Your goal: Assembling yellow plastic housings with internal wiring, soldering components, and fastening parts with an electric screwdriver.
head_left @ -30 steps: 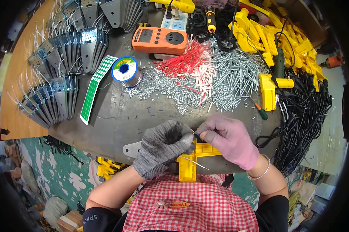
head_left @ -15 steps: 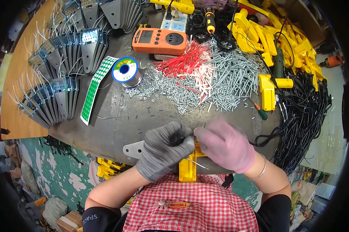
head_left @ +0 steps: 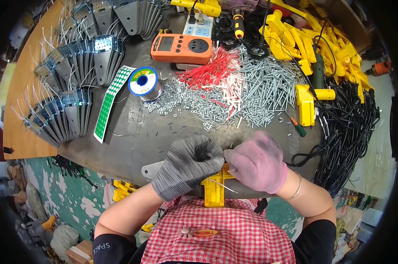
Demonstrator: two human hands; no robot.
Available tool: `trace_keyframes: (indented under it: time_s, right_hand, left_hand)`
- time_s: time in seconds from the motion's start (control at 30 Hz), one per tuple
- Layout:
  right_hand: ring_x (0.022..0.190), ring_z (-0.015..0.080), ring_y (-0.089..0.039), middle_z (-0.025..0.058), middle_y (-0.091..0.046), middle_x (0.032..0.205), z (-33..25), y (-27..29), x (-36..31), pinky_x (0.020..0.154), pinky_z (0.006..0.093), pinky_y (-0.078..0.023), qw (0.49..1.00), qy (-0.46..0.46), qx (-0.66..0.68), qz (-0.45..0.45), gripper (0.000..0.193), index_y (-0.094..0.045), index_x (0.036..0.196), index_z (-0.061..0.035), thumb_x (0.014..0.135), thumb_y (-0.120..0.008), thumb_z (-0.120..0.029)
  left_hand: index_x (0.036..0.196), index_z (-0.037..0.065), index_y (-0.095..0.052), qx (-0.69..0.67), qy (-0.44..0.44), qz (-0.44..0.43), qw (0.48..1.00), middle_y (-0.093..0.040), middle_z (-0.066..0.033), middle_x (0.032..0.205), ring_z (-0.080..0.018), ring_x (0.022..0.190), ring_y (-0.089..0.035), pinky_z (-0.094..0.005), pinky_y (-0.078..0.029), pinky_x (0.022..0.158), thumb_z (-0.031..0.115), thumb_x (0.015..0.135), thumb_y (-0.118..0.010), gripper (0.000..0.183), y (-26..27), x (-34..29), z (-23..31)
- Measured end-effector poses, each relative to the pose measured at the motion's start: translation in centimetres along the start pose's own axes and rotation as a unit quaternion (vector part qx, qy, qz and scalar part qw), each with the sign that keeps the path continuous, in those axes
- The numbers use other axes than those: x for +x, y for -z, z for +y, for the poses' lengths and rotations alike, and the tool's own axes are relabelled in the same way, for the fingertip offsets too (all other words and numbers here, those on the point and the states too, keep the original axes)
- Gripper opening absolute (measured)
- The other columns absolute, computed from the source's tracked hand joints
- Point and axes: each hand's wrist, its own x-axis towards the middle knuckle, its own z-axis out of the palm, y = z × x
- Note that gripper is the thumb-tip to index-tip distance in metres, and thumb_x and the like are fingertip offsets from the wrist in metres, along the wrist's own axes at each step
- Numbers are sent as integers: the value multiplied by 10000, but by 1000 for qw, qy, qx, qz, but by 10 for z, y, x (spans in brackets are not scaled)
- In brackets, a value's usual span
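My left hand [head_left: 188, 165], in a grey striped glove, is closed with its fingertips pinched. Close beside it, my right hand [head_left: 259, 163] in a pink glove is closed too, thumb and fingers pressed together. Whatever is between the fingers of either hand is hidden or too small to name. Below them at the table's front edge lies a yellow plastic housing [head_left: 214, 194], partly covered by the hands. A thin white wire [head_left: 224, 186] runs across it from under my left hand. The rounded end of a grey metal plate [head_left: 150, 170] sticks out left of that hand.
Ahead lie piles of screws [head_left: 267, 90], nuts [head_left: 172, 94] and red sleeved pieces [head_left: 210, 70]. A solder spool [head_left: 152, 91], a green sticker sheet [head_left: 108, 110] and an orange meter [head_left: 179, 47] stand leftward. Black cables [head_left: 346, 136], a screwdriver [head_left: 299, 128] and yellow parts [head_left: 304, 105] lie right.
My right hand has shifted slightly right and is no longer blurred. My left hand has turned a little and covers more of the grey plate. The yellow housing stays in place.
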Motion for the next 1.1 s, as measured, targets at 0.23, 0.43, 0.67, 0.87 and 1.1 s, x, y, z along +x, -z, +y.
trace_keyframes:
  time_s: [0.23, 0.43, 0.67, 0.87, 1.1]
  right_hand:
    - [936, 223, -611, 13, -620, 818, 17, 7, 13, 874, 436, -426, 916, -209, 258, -226, 104, -676, 765, -130, 744, -696, -229]
    - [831, 242, -594, 53, -552, 754, 24, 8, 23, 837, 382, -437, 993, 68, 11, -99, 104, -603, 780, -95, 837, -623, -180]
    - [835, 223, -546, 21, -605, 789, 22, 24, 38, 840, 421, -402, 669, -434, 465, -385, 168, -695, 886, -72, 880, -580, -195]
    - [845, 203, -525, 4, -471, 719, 10, 3, 14, 841, 432, -381, 989, -23, 110, -97, 122, -592, 766, -132, 741, -691, -197]
    - [772, 327, -631, 93, -652, 757, 36, 5, 22, 744, 437, -504, 951, -154, 241, -114, 49, -653, 793, -90, 754, -657, -119]
  left_hand:
    - [880, 67, -695, 353, -270, 132, 886, -584, -36, 713, -102, 619, -558, -266, -479, 586, 90, 796, -775, 118, -15, -4, -11]
    - [884, 32, -652, 107, -75, 58, 990, -654, -18, 754, -74, 681, -581, -271, -516, 642, 117, 861, -743, 126, -8, 2, -3]
    - [862, 55, -660, 284, -225, 126, 924, -656, -85, 754, -178, 615, -641, -314, -539, 605, 107, 819, -761, 121, -15, -7, -11]
    - [893, 33, -692, 217, -124, 102, 963, -682, -71, 757, -122, 649, -649, -292, -542, 628, 148, 832, -775, 155, -7, -3, -12]
    - [1198, 47, -675, -187, 31, -36, 981, -715, -79, 871, -131, 703, -671, -263, -524, 598, 112, 963, -643, 246, 14, -6, 11]
